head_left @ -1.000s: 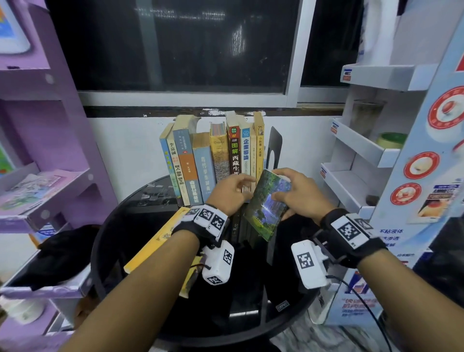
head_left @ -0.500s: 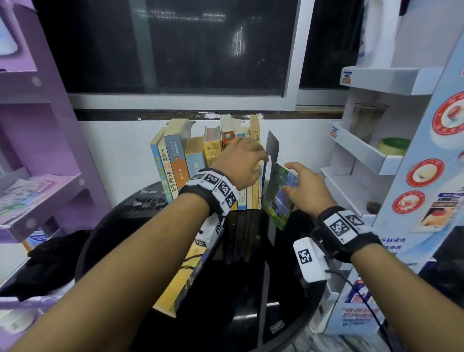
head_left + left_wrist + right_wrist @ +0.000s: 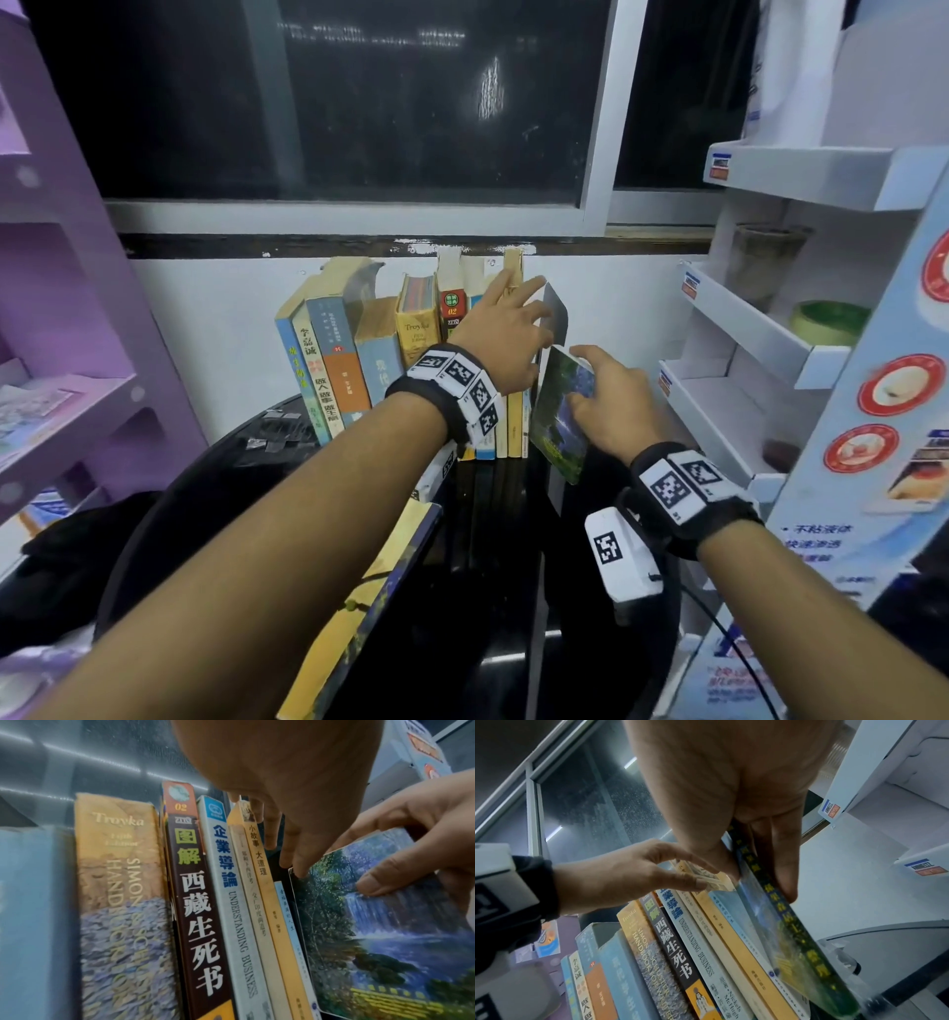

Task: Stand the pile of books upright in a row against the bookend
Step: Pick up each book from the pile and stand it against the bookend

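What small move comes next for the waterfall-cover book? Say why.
Probably slide the tilted waterfall-cover book down into the gap beside the black metal bookend: the right hand pinches its top, and the left hand holds the standing books aside.

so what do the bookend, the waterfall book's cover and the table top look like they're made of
Bookend: thin grey sheet, probably painted metal, with a dull even sheen and a rounded corner.
Waterfall book, held by the right hand: glossy printed card or paper, soft glare across the picture.
Table top: black, mirror-smooth, likely glass or lacquer; it reflects the book spines.
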